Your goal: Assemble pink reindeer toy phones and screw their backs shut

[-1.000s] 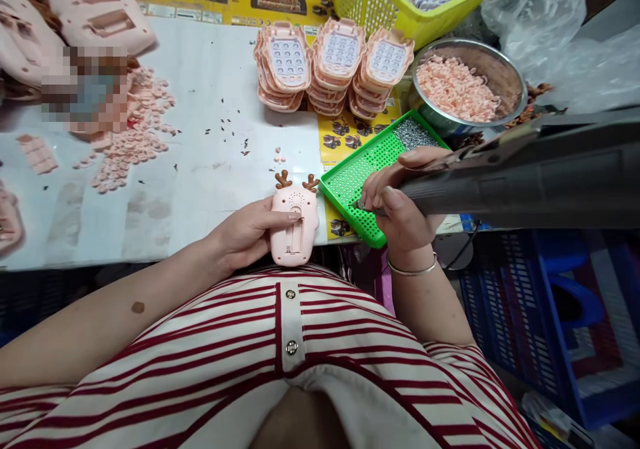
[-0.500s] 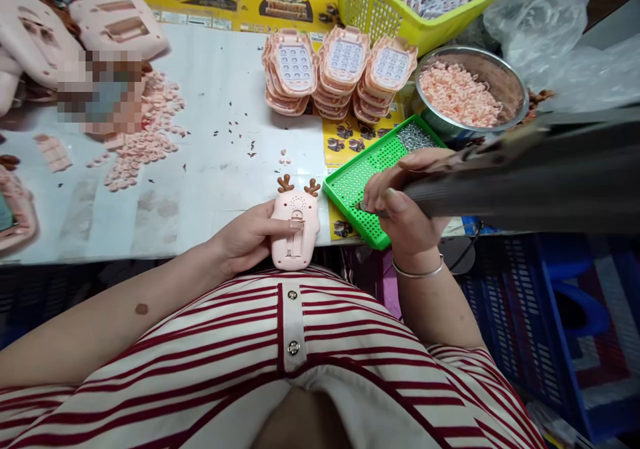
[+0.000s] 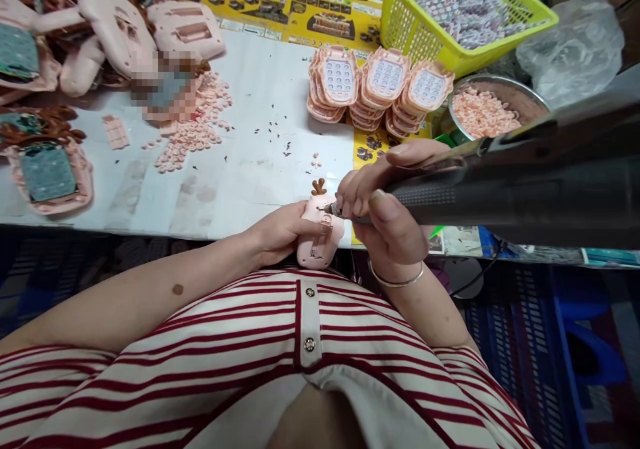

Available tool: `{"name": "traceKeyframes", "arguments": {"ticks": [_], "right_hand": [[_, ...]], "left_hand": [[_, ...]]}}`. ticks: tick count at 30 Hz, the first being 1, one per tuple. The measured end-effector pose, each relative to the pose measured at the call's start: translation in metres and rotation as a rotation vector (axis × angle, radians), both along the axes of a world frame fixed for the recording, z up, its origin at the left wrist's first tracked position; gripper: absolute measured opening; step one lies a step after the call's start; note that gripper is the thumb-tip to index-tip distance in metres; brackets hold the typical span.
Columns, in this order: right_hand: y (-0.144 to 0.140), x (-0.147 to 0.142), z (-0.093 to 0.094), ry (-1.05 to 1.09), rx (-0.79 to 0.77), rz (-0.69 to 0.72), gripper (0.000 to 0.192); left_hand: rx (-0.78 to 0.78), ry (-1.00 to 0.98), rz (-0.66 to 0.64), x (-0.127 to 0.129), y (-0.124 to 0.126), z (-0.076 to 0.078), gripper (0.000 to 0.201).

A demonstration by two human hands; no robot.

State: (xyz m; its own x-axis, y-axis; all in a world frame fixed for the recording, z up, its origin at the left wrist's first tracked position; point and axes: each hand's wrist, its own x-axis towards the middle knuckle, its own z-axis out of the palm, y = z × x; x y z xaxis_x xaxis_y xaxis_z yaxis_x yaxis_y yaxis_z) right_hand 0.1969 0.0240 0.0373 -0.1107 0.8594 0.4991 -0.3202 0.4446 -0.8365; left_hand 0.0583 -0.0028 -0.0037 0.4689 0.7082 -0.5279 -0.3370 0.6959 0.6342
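Note:
My left hand [image 3: 286, 231] grips a pale pink toy phone [image 3: 317, 252] with brown antlers, its back side up, at the table's front edge. The thumb lies across the battery slot in its back. My right hand [image 3: 385, 209] is wrapped round a dark electric screwdriver [image 3: 480, 196], which reaches in from the right. The screwdriver's tip meets the upper part of the toy's back, by a screw hole. One antler shows; the other is hidden behind my right hand. Beneath the tool, the green tray of screws is mostly covered.
Stacked pink keypad shells [image 3: 340, 82] stand at the back centre. Behind them is a yellow basket [image 3: 407, 29], and beside it a metal bowl [image 3: 537, 99] of pink pieces. Small pink buttons [image 3: 197, 129] and pink toy housings [image 3: 115, 22] lie on the left.
My right hand has brought the screwdriver from over the green tray leftward to the toy phone's back. The camera view has shifted, so the table's things appear farther right.

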Motion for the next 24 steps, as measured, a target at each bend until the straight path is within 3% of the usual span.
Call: {"name": "traceKeyframes", "arguments": {"ticks": [3, 6, 13, 17, 22, 24], "right_hand": [[0.007, -0.003, -0.004, 0.017, 0.1, -0.011, 0.031], [0.013, -0.004, -0.011, -0.026, 0.088, -0.028, 0.034], [0.009, -0.007, -0.011, 0.02, 0.135, 0.081, 0.024], [0.003, -0.004, 0.005, 0.123, 0.139, 0.053, 0.023], [0.004, -0.002, 0.018, 0.168, 0.163, -0.002, 0.016], [0.005, -0.004, 0.017, 0.138, 0.153, -0.046, 0.018]], "left_hand": [[0.005, -0.023, -0.027, -0.002, 0.0, -0.007, 0.042], [0.003, -0.035, -0.029, -0.004, 0.001, -0.011, 0.044], [0.02, -0.039, -0.063, -0.004, 0.003, -0.008, 0.035], [0.064, 0.01, 0.056, -0.007, 0.0, -0.003, 0.054], [0.168, 0.169, 0.196, -0.021, -0.008, -0.003, 0.106], [0.254, 0.172, 0.145, -0.024, -0.01, -0.003, 0.096]]}}
